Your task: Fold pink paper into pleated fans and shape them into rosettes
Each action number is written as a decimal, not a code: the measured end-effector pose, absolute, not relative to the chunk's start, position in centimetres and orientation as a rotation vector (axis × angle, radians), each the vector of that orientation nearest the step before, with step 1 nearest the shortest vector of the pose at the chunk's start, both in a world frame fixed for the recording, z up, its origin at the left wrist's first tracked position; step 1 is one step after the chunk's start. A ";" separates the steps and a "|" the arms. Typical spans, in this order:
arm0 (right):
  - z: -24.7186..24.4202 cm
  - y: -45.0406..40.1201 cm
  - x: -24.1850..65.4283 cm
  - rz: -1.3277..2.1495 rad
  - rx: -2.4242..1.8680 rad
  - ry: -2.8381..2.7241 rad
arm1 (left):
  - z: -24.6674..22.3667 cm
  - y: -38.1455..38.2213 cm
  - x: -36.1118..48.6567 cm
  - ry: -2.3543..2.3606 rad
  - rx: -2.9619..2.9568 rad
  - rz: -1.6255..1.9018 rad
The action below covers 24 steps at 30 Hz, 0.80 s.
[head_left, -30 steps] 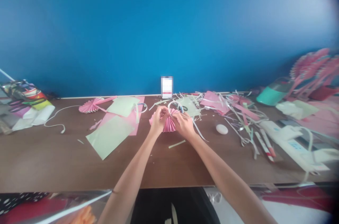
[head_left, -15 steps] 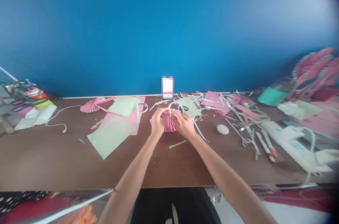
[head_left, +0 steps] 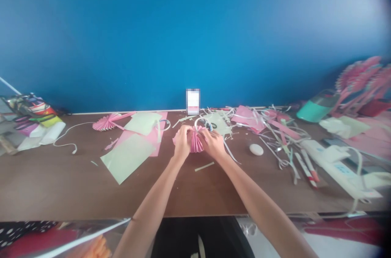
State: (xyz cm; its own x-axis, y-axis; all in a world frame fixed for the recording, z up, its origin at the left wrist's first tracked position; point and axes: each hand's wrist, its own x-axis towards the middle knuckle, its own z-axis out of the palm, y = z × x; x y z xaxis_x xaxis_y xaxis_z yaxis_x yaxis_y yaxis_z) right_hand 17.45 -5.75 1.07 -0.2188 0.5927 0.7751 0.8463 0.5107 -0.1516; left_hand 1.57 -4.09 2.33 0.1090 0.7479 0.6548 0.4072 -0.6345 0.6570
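A pleated pink paper fan [head_left: 196, 143] is held between my two hands above the table, its folds spread downward. My left hand [head_left: 183, 141] grips its left side with fingers closed. On the right side, the fingers of my right hand [head_left: 214, 141] are closed on the same fan near its top. A curled white paper strip [head_left: 200, 120] loops up by the right fingertips; whether it is attached to the fan I cannot tell. Past the right hand, scissor handles [head_left: 210, 126] show partly among paper scraps.
Pale green sheets [head_left: 128, 158] and a second pink fan [head_left: 105, 122] lie to the left. Rightward are tangled paper strips [head_left: 275, 144], a white oval object [head_left: 256, 149], markers [head_left: 306, 169] and a power strip [head_left: 339, 168]. A blue wall [head_left: 195, 38] closes the back.
Both hands stay on the pink fan in nearly the same place, with only slight finger movement. The view has shifted very slightly.
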 end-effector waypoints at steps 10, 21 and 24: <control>0.7 -5.2 17.4 -0.443 -1.215 -1.786 | 1.3 -4.1 2.3 1.017 2.112 1.672; 0.9 -5.7 18.2 -0.447 -1.207 -1.809 | 2.2 -3.5 1.1 1.148 1.952 1.436; 0.7 -5.6 18.0 -0.438 -1.173 -1.874 | 2.0 -3.4 1.8 1.074 1.988 1.291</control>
State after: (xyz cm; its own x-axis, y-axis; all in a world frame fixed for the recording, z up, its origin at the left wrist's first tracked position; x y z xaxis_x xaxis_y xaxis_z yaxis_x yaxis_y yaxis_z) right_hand 18.00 -5.65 0.71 -0.1890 0.5550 0.8101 0.8564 0.4968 -0.1406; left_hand 1.77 -3.41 1.95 0.2262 0.8403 0.4926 0.3312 -0.5420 0.7724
